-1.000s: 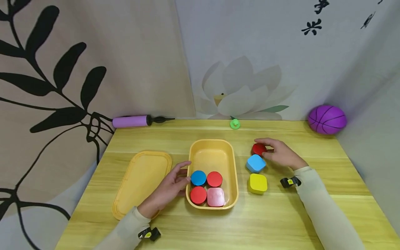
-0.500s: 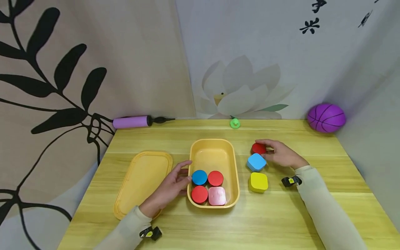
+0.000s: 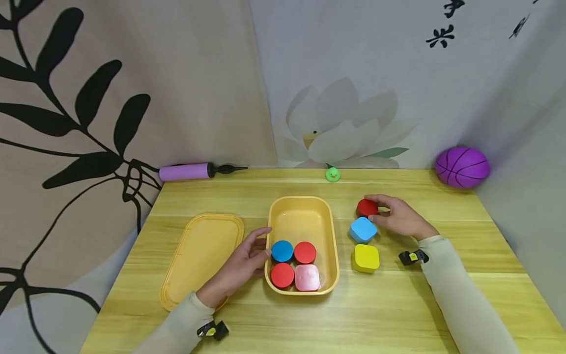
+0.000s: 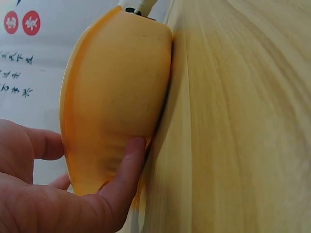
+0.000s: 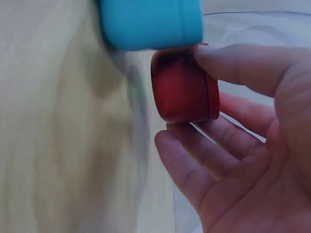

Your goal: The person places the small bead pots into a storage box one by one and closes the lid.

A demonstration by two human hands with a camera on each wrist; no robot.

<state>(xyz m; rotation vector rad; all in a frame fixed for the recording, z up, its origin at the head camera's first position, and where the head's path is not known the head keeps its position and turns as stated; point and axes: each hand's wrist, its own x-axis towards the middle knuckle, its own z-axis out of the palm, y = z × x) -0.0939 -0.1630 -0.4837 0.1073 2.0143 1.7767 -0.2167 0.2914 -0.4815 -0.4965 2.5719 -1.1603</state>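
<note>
My right hand (image 3: 400,216) pinches a red round block (image 3: 366,207) between thumb and fingers. A line runs round this block near its top, as the right wrist view shows. Just in front of it stands a light blue rounded block (image 5: 150,22), then a yellow rounded square block (image 3: 365,258). On the other side, my left hand (image 3: 240,263) rests against the left wall of a yellow open box (image 3: 302,209), fingers at the rim and low on its outside (image 4: 116,87). Inside sit a blue round block (image 3: 282,251), two red round blocks (image 3: 305,252) and a pink square block (image 3: 307,278).
A flat yellow lid (image 3: 208,246) lies left of the box, partly behind the left hand. Along the table's back edge are a purple hand pump (image 3: 185,172), a small green duck (image 3: 332,174) and a purple ball (image 3: 462,167). Printed cloth hangs behind.
The right hand and its red round block have shifted slightly away from the light blue block, toward the back. The left hand stays at the box.
</note>
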